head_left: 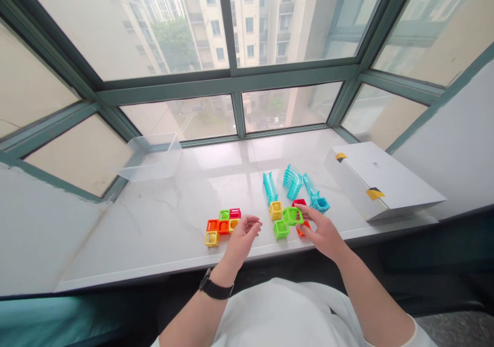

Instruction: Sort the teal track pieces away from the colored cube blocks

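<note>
Between the thumb and fingers of my right hand (321, 232) is a green cube block (292, 216) with open sides, raised above the other blocks. Below and around it lie a second green block (281, 229), a yellow block (276, 210), a red block (299, 203) and an orange block (303, 229), the last two partly hidden by my hand. My left hand (244, 236) holds nothing; its fingers are loosely bent and apart from the thumb. Beside it is a flat cluster of blocks in orange (223, 227), yellow (212, 239), green (224, 214) and red (235, 213).
Behind the right-hand blocks lie a straight blue track piece (270, 187), a curved one (293, 181) and another (311, 186) ending at a blue block (320, 204). A clear plastic bin (154, 164) stands back left, a white box (386, 177) right. Windows surround the marble sill (162, 234).
</note>
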Action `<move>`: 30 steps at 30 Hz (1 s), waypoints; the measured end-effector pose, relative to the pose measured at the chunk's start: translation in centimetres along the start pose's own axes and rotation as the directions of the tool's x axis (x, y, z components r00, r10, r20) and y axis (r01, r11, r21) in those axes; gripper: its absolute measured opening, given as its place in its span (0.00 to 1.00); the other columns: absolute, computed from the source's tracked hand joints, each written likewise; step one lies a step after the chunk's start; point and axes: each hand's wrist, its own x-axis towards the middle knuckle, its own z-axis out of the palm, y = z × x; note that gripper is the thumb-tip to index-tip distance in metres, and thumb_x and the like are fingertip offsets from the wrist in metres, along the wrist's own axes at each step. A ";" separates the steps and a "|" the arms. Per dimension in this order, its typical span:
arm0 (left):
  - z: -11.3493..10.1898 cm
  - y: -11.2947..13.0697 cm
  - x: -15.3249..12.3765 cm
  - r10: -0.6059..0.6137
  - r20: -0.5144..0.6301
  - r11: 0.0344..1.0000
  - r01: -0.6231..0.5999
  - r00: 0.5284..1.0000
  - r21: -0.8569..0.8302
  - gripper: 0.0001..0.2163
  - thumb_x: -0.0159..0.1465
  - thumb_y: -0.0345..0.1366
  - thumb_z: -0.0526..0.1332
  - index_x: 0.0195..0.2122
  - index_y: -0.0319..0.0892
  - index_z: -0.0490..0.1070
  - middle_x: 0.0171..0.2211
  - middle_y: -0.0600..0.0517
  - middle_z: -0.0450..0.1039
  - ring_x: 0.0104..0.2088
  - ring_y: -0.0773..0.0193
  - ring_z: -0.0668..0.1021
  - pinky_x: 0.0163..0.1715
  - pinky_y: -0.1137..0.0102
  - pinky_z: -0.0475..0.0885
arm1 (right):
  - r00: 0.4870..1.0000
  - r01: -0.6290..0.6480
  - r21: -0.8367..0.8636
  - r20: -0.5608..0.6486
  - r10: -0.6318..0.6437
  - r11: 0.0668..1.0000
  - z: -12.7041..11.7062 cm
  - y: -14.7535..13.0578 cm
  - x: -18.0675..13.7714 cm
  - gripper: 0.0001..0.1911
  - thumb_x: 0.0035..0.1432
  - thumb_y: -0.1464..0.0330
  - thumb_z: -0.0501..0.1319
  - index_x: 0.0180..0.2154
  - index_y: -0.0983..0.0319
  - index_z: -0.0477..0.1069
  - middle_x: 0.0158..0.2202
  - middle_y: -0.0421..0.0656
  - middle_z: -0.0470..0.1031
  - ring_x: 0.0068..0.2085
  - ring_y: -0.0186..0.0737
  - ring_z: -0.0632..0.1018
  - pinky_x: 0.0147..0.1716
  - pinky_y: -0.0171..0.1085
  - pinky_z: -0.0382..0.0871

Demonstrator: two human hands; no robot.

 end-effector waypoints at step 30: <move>4.0 -5.6 2.0 0.294 0.237 0.838 -0.368 0.926 0.402 0.27 0.61 0.29 0.68 0.62 0.48 0.68 0.57 0.44 0.75 0.58 0.51 0.77 0.60 0.52 0.72 | 0.995 0.029 -0.017 0.091 -0.028 0.999 3.2 2.4 -0.4 0.26 0.63 0.69 0.61 0.63 0.54 0.71 0.58 0.47 0.79 0.51 0.48 0.83 0.54 0.53 0.80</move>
